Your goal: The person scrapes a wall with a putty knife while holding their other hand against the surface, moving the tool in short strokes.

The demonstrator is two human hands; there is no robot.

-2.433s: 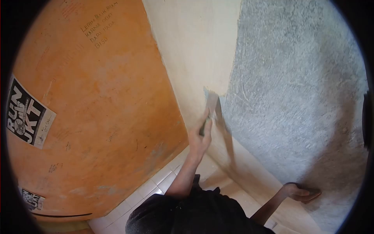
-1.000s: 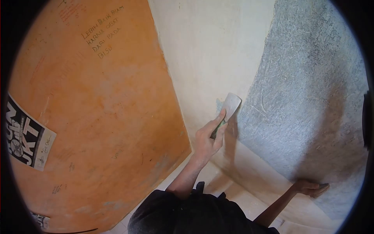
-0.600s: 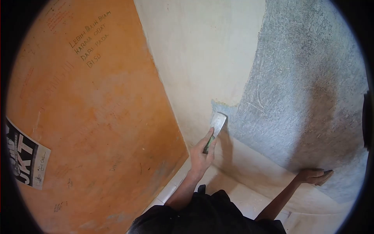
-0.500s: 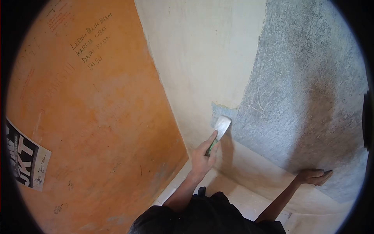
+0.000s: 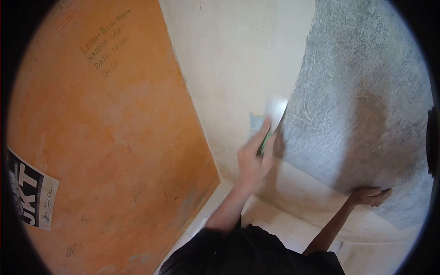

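Observation:
My left hand (image 5: 255, 158) is closed around the green handle of a scraper (image 5: 277, 112). Its wide metal blade, blurred by motion, lies at the border between the cream paint (image 5: 243, 55) and the bare grey wall (image 5: 339, 105). Just left of the blade is a small blue-grey patch (image 5: 255, 122) where the cream layer is off; my fingers cover part of it. Lower down on the right, my right hand (image 5: 370, 196) is against the grey surface, fingers stretched out to the right and nothing visible in them.
An orange wall (image 5: 137, 133) with handwriting meets the cream wall at a corner on the left. A black-and-white sticker (image 5: 34, 190) is on it at the far left. Pale floor tiles (image 5: 279, 228) show below, and my shadow (image 5: 366, 137) falls on the grey wall.
My left hand has moved the scraper up and to the right, from the small patch to the edge of the cream paint. The right hand stays in about the same place.

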